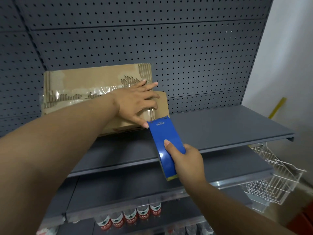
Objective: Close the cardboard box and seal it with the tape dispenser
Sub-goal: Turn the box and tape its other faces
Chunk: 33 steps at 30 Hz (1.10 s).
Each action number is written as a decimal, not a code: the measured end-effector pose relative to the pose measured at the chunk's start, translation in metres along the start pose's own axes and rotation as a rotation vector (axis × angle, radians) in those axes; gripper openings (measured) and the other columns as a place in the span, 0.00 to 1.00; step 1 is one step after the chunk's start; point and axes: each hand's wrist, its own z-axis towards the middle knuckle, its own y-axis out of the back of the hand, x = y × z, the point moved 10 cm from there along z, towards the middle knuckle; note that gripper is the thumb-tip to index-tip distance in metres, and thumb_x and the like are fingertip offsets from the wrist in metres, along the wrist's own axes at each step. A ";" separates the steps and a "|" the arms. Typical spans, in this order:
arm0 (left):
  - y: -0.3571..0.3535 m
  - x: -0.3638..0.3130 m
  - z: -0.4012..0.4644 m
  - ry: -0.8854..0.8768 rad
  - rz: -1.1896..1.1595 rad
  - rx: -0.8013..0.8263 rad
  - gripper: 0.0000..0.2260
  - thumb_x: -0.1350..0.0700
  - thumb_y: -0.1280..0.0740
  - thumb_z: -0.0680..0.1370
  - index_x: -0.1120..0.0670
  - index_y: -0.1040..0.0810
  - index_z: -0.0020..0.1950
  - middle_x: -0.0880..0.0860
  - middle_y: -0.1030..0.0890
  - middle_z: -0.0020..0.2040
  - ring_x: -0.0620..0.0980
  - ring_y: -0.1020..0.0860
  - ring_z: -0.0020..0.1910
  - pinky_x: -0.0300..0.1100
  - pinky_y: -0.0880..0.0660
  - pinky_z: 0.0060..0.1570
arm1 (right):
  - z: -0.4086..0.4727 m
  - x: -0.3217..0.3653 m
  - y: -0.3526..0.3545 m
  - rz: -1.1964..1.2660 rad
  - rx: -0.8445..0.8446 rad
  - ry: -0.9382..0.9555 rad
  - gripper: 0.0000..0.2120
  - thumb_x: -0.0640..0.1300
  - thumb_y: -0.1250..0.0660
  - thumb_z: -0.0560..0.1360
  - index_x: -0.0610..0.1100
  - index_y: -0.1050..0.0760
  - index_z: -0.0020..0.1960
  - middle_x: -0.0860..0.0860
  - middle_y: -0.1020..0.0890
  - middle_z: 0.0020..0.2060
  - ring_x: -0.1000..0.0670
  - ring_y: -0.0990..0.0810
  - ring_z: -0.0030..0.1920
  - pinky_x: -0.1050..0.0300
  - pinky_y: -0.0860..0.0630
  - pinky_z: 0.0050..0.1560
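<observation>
We hold the tape dispenser (165, 146) in our right hand (188, 164), its front edge at the box (84, 92) end nearest us, our flat left hand (137, 102) pressing the flaps just beyond.

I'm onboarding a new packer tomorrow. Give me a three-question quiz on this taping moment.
1. True or false: the brown cardboard box sits on the grey metal shelf.
2. Which hand holds the blue tape dispenser? A) left B) right C) neither
3. Fill in: the left hand presses flat on the box's ____.

Key: 1 true. 2 B, the right hand. 3 top, near its right end, beside the dispenser's front edge.
</observation>
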 end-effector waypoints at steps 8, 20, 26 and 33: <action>-0.004 0.000 -0.003 0.044 0.047 0.142 0.43 0.27 0.36 0.62 0.49 0.38 0.69 0.54 0.45 0.74 0.59 0.65 0.74 0.55 0.69 0.68 | -0.003 0.002 -0.002 -0.007 -0.005 0.005 0.18 0.53 0.31 0.71 0.41 0.30 0.32 0.47 0.24 0.29 0.49 0.26 0.31 0.61 0.31 0.27; 0.055 0.041 0.012 0.215 -0.207 -0.161 0.28 0.39 0.37 0.66 0.52 0.29 0.61 0.49 0.28 0.65 0.48 0.51 0.76 0.53 0.67 0.70 | 0.029 0.069 0.022 0.041 -0.018 0.106 0.23 0.55 0.30 0.70 0.32 0.23 0.42 0.46 0.21 0.33 0.50 0.23 0.32 0.57 0.29 0.36; 0.044 0.017 0.017 0.113 -0.266 -0.102 0.22 0.47 0.35 0.72 0.48 0.29 0.65 0.52 0.29 0.63 0.51 0.46 0.74 0.57 0.60 0.72 | 0.018 0.042 0.017 0.068 -0.028 0.076 0.23 0.57 0.30 0.69 0.34 0.25 0.39 0.40 0.19 0.36 0.46 0.21 0.36 0.50 0.25 0.40; 0.032 -0.002 0.017 0.072 -0.284 -0.060 0.18 0.48 0.35 0.71 0.45 0.27 0.61 0.49 0.29 0.60 0.50 0.44 0.71 0.59 0.63 0.70 | 0.012 0.028 0.029 0.002 -0.013 0.091 0.20 0.53 0.30 0.71 0.37 0.27 0.34 0.45 0.22 0.29 0.49 0.25 0.31 0.54 0.30 0.35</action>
